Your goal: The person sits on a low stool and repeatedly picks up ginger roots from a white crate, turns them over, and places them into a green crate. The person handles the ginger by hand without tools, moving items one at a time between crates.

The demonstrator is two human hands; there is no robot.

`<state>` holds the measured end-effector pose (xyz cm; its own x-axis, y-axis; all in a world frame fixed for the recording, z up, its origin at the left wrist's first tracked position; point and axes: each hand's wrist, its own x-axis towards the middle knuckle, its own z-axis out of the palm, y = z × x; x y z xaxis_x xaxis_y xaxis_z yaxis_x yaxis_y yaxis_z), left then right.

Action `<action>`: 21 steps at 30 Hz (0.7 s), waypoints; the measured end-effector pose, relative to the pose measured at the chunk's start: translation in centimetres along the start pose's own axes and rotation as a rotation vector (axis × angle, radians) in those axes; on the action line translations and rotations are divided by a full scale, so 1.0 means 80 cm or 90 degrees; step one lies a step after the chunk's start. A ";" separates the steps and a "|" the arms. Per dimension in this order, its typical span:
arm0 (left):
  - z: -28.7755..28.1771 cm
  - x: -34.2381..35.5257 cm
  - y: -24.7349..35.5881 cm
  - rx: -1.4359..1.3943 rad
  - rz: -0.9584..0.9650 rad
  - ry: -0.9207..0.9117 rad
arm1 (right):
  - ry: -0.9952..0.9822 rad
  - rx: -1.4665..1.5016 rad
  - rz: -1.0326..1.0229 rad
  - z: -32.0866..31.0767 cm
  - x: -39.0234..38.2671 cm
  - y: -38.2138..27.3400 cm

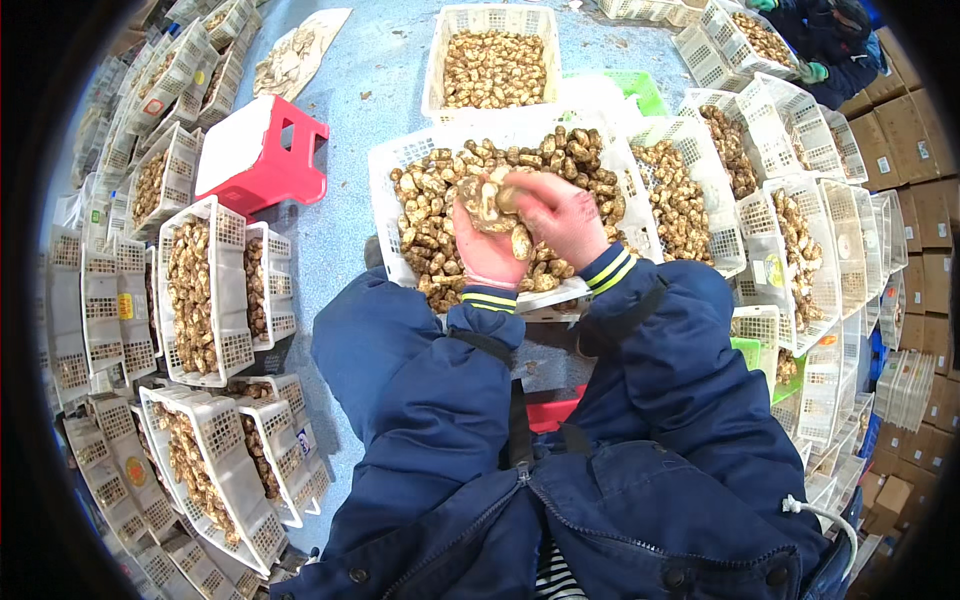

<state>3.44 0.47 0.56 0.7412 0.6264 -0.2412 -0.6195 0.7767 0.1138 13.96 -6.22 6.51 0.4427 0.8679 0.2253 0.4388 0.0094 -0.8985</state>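
Brown cardboard boxes (915, 140) stacked far right

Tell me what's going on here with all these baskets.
A person in a blue jacket is bent over a white plastic basket heaped with brown mushrooms. The left hand and right hand meet over the pile, each closed around mushrooms. More white baskets of mushrooms crowd both sides, and a red stool stands on the floor to the left. Another person's gloved hand shows at the top right.

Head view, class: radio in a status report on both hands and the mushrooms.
Left hand and right hand together grip mushrooms. Over the full white crate. Nothing between hands and crate.
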 end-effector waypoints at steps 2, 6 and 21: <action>0.004 -0.001 -0.003 0.008 -0.001 -0.027 | 0.042 0.127 0.081 -0.013 0.003 0.008; 0.009 0.000 -0.004 -0.111 -0.037 0.000 | 0.112 0.665 0.291 -0.029 0.012 0.017; 0.009 -0.003 -0.001 -0.047 -0.116 -0.049 | 0.376 -0.518 0.228 -0.184 -0.003 0.054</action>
<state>3.48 0.28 1.28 0.8585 0.4814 -0.1769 -0.4885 0.8725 0.0036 27.26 -13.69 8.09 0.8626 0.3743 0.3404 0.5014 -0.7224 -0.4762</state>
